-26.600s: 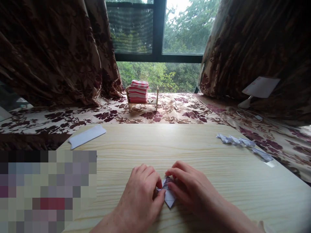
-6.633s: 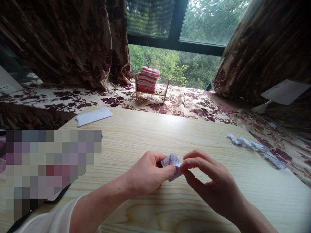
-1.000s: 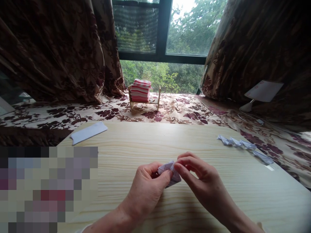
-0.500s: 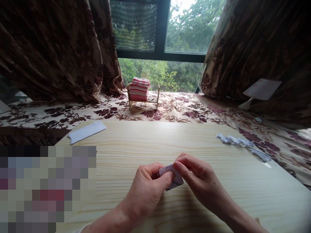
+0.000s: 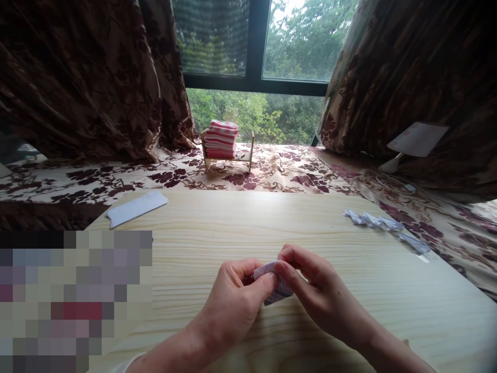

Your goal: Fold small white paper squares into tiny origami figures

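Left hand (image 5: 244,295) closed, thumb pinching folded paper piece (image 5: 278,296) over tabletop's (image 5: 217,233) middle. Right hand (image 5: 310,282) curled, thumb and fingers pinching same piece's upper right edge. White notched strip (image 5: 136,210) at tabletop's far left corner; folded paper shapes (image 5: 373,220) along tabletop's right edge; wooden stand (image 5: 251,150) holding striped cloths (image 5: 221,141) beyond tabletop's far edge.

Folded paper (image 5: 279,295), held, partly covered.
White, faint thin lines on the far portion, greyish print toward the near edge; compact, tilted, near edge rising to the right. Position: mid-scene, near side.
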Demonstrator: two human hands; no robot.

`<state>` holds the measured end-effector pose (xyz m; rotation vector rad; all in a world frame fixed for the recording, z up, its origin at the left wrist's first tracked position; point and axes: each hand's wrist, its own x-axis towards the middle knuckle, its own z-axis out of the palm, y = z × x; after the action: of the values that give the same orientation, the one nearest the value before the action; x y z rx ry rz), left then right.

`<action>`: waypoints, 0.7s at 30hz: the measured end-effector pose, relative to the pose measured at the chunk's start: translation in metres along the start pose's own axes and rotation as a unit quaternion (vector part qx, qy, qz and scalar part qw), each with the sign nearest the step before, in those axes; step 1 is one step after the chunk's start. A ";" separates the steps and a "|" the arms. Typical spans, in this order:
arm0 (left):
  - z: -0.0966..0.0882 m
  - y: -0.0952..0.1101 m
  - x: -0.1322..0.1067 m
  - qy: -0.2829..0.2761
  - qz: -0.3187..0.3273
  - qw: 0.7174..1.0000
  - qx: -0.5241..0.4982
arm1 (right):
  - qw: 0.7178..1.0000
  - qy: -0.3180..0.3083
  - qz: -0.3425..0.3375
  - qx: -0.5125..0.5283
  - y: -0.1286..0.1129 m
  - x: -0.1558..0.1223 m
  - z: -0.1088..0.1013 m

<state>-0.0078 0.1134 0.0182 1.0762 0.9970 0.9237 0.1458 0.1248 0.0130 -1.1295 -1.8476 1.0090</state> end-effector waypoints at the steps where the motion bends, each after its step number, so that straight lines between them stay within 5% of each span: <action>1: 0.000 -0.001 0.000 -0.001 0.007 1.000 0.014 | 1.000 -0.008 0.009 0.006 0.000 0.000 0.000; 10: -0.002 0.004 0.003 -0.013 -0.016 0.993 0.120 | 0.999 0.006 0.030 0.016 0.004 0.002 0.001; 21: -0.005 0.001 0.002 0.019 0.001 0.993 0.112 | 0.999 -0.025 0.033 0.022 0.003 0.001 0.003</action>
<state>-0.0119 0.1165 0.0181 1.2514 1.1512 0.8492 0.1435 0.1257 0.0094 -1.1552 -1.8283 1.1204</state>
